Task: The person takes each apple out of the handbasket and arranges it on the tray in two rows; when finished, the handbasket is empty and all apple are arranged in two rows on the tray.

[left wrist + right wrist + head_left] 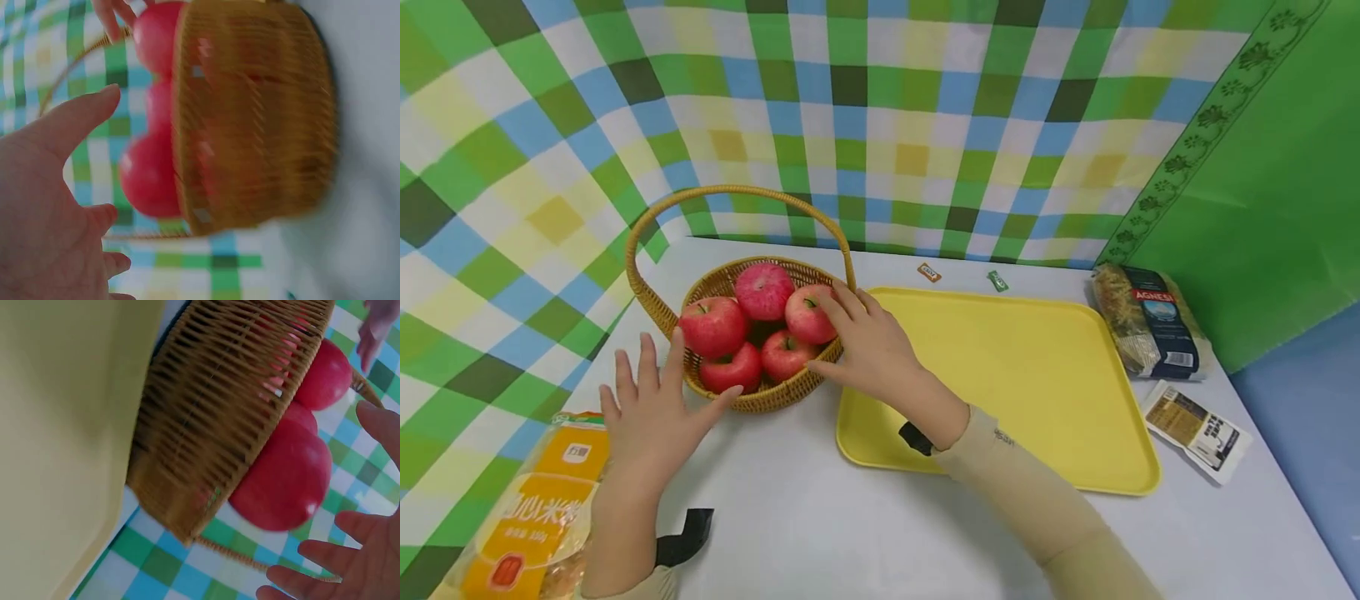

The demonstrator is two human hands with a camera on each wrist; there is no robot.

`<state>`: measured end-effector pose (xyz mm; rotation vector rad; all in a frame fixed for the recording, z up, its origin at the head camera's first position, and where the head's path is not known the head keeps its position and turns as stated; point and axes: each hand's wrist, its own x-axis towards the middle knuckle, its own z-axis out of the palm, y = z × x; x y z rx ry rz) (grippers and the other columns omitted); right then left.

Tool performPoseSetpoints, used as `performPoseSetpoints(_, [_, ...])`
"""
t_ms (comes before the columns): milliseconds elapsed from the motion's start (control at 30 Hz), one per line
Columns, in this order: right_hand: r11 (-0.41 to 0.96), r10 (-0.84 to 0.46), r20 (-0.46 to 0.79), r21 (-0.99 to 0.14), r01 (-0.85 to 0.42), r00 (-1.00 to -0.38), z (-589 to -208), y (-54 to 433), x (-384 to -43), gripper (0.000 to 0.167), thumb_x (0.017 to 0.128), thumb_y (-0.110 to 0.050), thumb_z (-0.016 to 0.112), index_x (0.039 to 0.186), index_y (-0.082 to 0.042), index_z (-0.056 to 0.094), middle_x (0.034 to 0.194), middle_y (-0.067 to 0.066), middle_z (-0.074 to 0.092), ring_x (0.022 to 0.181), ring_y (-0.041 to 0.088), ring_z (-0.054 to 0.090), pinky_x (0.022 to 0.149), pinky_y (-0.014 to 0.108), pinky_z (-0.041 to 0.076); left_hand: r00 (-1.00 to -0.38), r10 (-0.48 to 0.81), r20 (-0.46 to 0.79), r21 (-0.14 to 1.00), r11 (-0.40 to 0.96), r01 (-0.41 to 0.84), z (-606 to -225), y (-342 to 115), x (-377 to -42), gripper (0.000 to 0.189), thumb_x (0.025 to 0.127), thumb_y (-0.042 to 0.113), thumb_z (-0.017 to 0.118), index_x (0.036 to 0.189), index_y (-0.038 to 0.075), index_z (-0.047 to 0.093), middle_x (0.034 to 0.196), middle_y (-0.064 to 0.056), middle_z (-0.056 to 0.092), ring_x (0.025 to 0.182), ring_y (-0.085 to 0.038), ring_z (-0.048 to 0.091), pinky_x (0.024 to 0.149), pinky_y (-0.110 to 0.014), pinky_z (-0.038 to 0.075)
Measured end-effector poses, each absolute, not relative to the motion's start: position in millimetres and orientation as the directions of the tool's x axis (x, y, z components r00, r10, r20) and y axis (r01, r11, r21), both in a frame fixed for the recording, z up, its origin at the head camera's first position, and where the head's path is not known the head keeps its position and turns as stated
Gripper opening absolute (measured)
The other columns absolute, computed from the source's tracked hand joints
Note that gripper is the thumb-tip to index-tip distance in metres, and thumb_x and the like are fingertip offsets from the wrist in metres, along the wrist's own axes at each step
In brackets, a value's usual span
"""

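A wicker basket (775, 398) with a tall arched handle holds several red apples (764, 292). My left hand (651, 425) is at the basket's front left, fingers spread and nothing in them. In the left wrist view, its thumb points toward an apple (153, 178) above the rim. My right hand (872, 337) reaches over the basket's right side, its fingers overlapping the right-hand apple (812, 314) in the head view. From the right wrist, that hand (369, 562) shows loosely extended fingers beside the apples, with a gap to the nearest apple (284, 478).
A yellow tray (1000, 375) lies right of the basket, under my right forearm. Two small wrapped packets, orange (928, 272) and green (997, 281), lie behind it. A pasta bag (1152, 321) and a white pouch (1197, 432) are at right. An orange-labelled food bag (535, 508) is at left.
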<state>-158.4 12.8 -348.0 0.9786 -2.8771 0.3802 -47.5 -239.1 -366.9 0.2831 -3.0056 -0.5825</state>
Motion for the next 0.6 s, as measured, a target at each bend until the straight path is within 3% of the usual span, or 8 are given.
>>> performPoseSetpoints(100, [0.763, -0.584, 0.152, -0.231, -0.604, -0.797, -348.7, -1.4, -165.1, 0.089, 0.084, -0.06, 0.063, 0.153, -0.019, 0.024, 0.155, 0.01, 0.026, 0.133, 0.036, 0.036, 0.097, 0.047, 0.048, -0.975, -0.221, -0.004, 0.421, 0.884, -0.202, -379.3, -252.0, -39.7, 0.108, 0.084, 0.069, 0.054, 0.155, 0.009, -0.003, 0.154, -0.031, -0.007, 0.137, -0.055, -0.011, 0.102, -0.077, -0.002])
performPoseSetpoints(267, [0.788, -0.541, 0.122, -0.271, -0.553, -0.832, -355.6, -11.2, -178.7, 0.083, 0.086, -0.053, 0.065, 0.151, -0.018, 0.029, 0.15, 0.007, 0.032, 0.126, 0.031, 0.042, 0.088, 0.042, 0.054, -0.979, -0.202, -0.035, 0.616, 0.767, -0.181, -403.6, -250.5, -46.1, 0.113, 0.085, 0.055, 0.065, 0.153, 0.006, -0.01, 0.156, -0.029, -0.006, 0.139, -0.053, 0.001, 0.104, -0.074, 0.012])
performPoseSetpoints(467, [0.759, -0.525, 0.168, -0.351, -0.548, -0.835, -352.6, 0.8, -177.3, 0.072, 0.083, -0.045, 0.071, 0.142, -0.015, 0.043, 0.14, 0.007, 0.043, 0.119, 0.027, 0.048, 0.088, 0.04, 0.054, -0.98, -0.194, -0.052, 0.849, 0.509, -0.145, -418.5, -242.5, -55.6, 0.116, 0.086, 0.034, 0.073, 0.151, 0.01, -0.02, 0.157, -0.021, -0.012, 0.143, -0.042, -0.001, 0.11, -0.065, 0.018])
performPoseSetpoints(600, [0.739, -0.489, 0.229, -0.403, -0.539, -0.842, -342.1, 26.4, -172.3, 0.069, 0.082, -0.043, 0.073, 0.138, -0.012, 0.048, 0.136, 0.008, 0.047, 0.116, 0.027, 0.051, 0.088, 0.04, 0.054, -0.969, -0.217, -0.117, 0.922, 0.338, -0.187, -417.6, -241.9, -56.4, 0.116, 0.087, 0.025, 0.073, 0.151, 0.017, -0.023, 0.158, -0.013, -0.015, 0.144, -0.039, 0.006, 0.112, -0.056, 0.025])
